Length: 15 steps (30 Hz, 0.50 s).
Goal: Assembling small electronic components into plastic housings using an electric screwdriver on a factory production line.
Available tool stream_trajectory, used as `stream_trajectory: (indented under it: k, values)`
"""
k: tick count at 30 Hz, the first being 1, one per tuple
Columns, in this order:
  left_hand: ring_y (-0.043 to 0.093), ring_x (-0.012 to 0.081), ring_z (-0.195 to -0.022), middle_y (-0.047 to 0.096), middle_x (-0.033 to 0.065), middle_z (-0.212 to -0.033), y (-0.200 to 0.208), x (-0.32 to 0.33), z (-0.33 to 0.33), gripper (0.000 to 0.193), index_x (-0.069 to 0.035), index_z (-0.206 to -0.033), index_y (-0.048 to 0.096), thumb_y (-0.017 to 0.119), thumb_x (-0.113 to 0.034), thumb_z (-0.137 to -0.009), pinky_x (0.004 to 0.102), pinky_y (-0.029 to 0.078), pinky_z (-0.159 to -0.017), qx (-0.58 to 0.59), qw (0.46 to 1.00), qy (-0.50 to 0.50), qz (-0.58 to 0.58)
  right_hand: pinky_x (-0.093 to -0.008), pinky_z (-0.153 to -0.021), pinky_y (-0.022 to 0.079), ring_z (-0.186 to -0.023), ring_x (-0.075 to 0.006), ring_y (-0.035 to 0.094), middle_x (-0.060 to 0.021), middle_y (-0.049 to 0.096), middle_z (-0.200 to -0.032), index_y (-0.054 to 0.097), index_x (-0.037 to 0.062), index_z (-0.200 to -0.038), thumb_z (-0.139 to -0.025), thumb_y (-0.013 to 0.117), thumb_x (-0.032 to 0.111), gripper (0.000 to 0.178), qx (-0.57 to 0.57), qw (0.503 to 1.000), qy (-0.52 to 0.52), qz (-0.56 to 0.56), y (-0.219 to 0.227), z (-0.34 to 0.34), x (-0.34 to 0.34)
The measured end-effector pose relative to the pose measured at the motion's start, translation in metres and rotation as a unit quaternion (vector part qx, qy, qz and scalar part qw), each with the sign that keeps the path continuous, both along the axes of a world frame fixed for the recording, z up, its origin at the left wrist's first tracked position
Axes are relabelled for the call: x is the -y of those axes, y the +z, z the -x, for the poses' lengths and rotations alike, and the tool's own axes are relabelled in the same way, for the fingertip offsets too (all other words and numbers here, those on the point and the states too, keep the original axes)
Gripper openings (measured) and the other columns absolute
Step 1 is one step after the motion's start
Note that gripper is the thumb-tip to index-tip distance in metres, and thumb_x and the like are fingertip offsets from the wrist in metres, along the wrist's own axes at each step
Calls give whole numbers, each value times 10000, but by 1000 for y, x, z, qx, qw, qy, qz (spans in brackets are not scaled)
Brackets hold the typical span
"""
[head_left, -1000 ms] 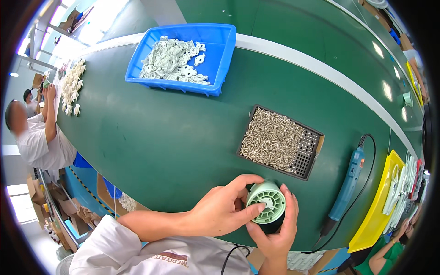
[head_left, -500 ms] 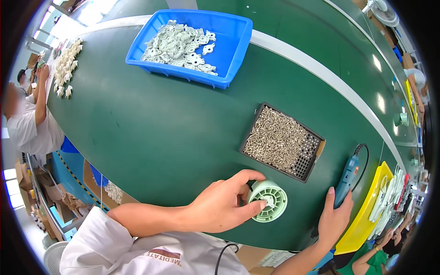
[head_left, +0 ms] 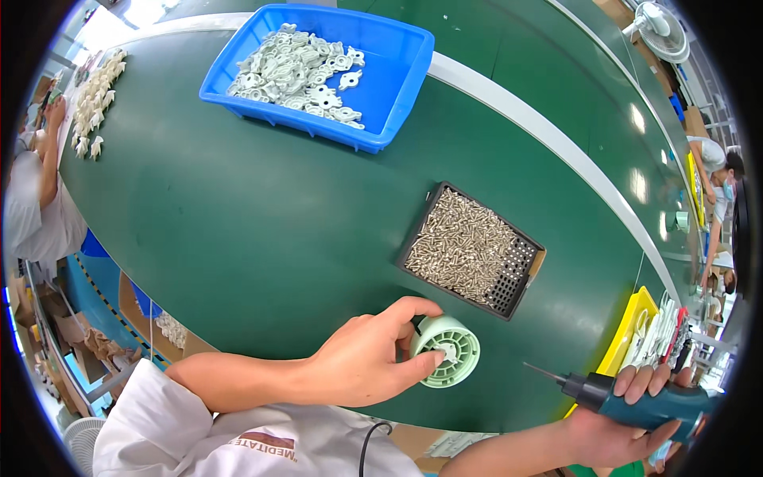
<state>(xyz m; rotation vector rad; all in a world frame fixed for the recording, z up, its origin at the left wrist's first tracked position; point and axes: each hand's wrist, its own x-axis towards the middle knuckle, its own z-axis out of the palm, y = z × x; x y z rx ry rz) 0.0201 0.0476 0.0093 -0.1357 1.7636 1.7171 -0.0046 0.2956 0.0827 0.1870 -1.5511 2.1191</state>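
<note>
Here, from the head view, the left hand [head_left: 362,366] lies curled over the pale green round part [head_left: 447,350], thumb and fingertips pressed on its rim and hub, apparently pinning it flat on the green table [head_left: 254,230] so it cannot turn. The part sits near the table's near edge, at about five o'clock from the centre. The right hand [head_left: 628,421] is wrapped tight around a blue electric screwdriver [head_left: 636,397], its thin bit aimed toward the part but well apart from it.

At one o'clock from the part, just beyond it, stands a black tray of small silver screws [head_left: 469,246], close enough for either hand. Farther off at eleven o'clock is a blue bin of whitish plastic pieces [head_left: 318,67], and more pale pieces [head_left: 95,91] lie in rows at the far left.

A yellow tray [head_left: 636,334] at three o'clock is cut off by the picture's rim. The left hand covers part of the green part's near side. Other people at the left and right edges are warped and hard to make out.
</note>
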Motion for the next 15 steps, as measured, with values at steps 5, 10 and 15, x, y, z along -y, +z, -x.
stream_trajectory:
  k: [5,10,15]
  values:
    - [551,89,-538,595,47,-675,3,-3,-1,465,-40,-1228,400,636,-223,-871,252,425,-509,-15,1000,-15,4,-432,-656,431,-704,-303,527,-156,547,-974,496,47,-1219,-855,327,677,747,-77,986,150,-9,-7,15,24]
    - [523,93,-521,591,42,-669,1,1,0,468,-55,-1213,414,651,-237,-852,259,415,-509,-5,1000,-9,22,-328,-557,398,-534,-182,470,-80,457,-779,473,11,-1097,-803,523,555,620,-50,997,47,-40,-19,35,53]
    - [609,246,-617,633,116,-734,5,2,3,474,-11,-1214,387,589,-270,-873,362,457,-570,-3,999,-35,15,-331,-556,411,-541,-187,494,-86,479,-777,530,32,-1053,-823,512,541,559,-61,994,63,-62,-26,48,57]
